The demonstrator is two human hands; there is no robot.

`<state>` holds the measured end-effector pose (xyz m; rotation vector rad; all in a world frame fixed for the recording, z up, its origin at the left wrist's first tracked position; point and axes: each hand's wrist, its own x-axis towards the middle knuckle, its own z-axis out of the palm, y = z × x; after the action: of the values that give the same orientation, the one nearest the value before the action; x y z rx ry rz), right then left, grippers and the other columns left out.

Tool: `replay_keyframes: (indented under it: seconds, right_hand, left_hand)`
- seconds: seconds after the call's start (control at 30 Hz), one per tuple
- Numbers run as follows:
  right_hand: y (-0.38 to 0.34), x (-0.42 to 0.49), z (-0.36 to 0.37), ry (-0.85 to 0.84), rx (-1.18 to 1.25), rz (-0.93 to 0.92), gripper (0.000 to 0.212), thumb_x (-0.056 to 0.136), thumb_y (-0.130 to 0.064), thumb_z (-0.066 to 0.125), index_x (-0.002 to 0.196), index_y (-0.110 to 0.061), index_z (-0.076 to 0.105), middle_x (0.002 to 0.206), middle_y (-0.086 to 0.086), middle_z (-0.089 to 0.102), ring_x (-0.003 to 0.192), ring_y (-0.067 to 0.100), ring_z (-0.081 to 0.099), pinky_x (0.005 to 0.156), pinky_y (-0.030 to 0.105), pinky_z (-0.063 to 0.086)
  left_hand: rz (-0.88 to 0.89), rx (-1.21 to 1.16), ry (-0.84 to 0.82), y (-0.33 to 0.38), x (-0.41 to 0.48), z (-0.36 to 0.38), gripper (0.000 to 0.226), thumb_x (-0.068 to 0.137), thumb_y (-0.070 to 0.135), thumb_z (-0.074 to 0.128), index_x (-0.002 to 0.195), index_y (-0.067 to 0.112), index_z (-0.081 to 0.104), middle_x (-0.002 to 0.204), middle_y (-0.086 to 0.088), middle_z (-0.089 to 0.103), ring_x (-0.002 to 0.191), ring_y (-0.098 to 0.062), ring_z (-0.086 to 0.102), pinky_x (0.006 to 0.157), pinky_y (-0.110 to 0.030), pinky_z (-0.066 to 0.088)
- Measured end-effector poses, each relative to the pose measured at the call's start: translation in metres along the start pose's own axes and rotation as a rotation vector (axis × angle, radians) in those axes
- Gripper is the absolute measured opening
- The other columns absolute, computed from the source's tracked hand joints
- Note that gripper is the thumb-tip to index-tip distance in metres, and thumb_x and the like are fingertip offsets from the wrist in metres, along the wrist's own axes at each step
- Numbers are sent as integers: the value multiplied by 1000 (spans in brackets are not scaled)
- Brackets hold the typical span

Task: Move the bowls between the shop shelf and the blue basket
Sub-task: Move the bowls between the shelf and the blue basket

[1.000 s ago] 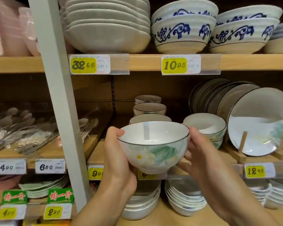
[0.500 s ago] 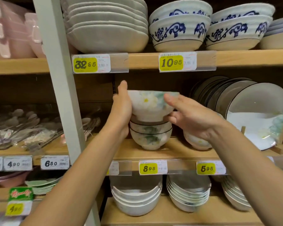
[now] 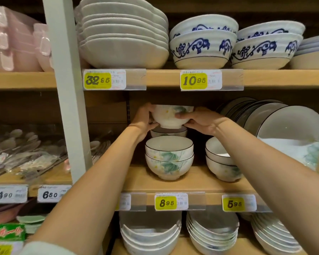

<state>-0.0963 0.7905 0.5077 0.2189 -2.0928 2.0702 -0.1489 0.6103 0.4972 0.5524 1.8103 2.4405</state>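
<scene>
Bowls, two in a front stack (image 3: 168, 157), stand near the shelf (image 3: 201, 181) edge at centre. Behind them, at 12 o'clock, one flowered bowl (image 3: 168, 117) is held atop a rear stack (image 3: 168, 132), contact unclear. It is farther back than half a second ago. Left hand (image 3: 144, 118) clasps it at 9 o'clock, right hand (image 3: 197, 122) at 3 o'clock.

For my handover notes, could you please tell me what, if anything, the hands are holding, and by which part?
Both hands hold one flowered bowl by its sides: the left hand on its left wall, the right hand on its right wall.
</scene>
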Motion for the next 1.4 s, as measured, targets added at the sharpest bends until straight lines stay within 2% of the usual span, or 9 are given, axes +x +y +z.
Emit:
replay_keyframes:
  seconds: [0.1,0.2,0.37,0.47,0.67,0.83,0.93,1.17,1.4]
  right_hand:
    - [8,12,-4,1,-145,33,38,71,-4,80,104,-19,67,105,-7,73,100,7,63,77,20,49]
    - [16,21,-5,38,-249,78,41,68,-7,83,103,-21,67,109,-8,71,101,7,60,78,22,42]
    - [24,37,-4,74,-348,136,46,63,-10,87,104,-18,68,116,-2,69,105,11,60,75,22,43]
    - [25,47,-6,92,-413,203,50,62,-14,88,104,-21,62,111,-8,65,109,13,52,86,28,38]
    - [33,55,-10,68,-493,278,87,60,-22,90,137,-13,50,140,3,52,133,25,42,106,44,39]
    - [34,49,-11,44,-497,309,103,56,-25,91,144,-12,40,149,6,42,139,28,35,108,51,38]
    - [34,46,-9,45,-519,320,105,58,-27,91,146,-13,37,152,6,38,142,28,28,108,53,37]
    - [30,45,-6,16,-466,383,101,58,-22,91,145,-14,40,150,7,41,139,32,33,109,53,37]
    - [27,37,-2,18,-450,423,97,59,-21,90,143,-10,41,142,13,49,131,35,45,106,53,41]
  left_hand:
    - [5,36,5,-10,16,-6,32,91,19,40,117,9,54,116,-12,58,106,-27,57,75,-30,49]
    - [23,152,17,-18,26,-11,16,88,21,37,84,15,52,95,-9,55,85,-21,50,72,-30,39]
    - [45,203,2,-33,37,-18,21,90,24,34,84,16,53,89,-5,59,79,-16,52,64,-30,35]
    - [12,202,25,-38,41,-20,25,90,25,34,72,18,51,73,-1,57,68,-15,49,61,-30,34]
    - [-28,239,1,-44,40,-23,31,89,27,33,101,11,57,103,-18,61,98,-30,54,88,-39,43]
    - [-73,177,-32,-50,38,-21,33,91,24,30,81,15,60,59,1,66,59,-16,62,50,-19,44]
    - [-41,146,-24,-54,34,-18,32,93,19,29,79,16,57,47,8,63,44,-6,60,34,-12,38]
    - [-47,168,-34,-50,25,-15,33,96,17,28,84,16,59,72,-1,61,58,-12,60,41,-14,42]
    - [-102,177,-31,-40,10,-16,33,96,21,29,87,20,61,67,1,69,64,-14,63,52,-22,45]
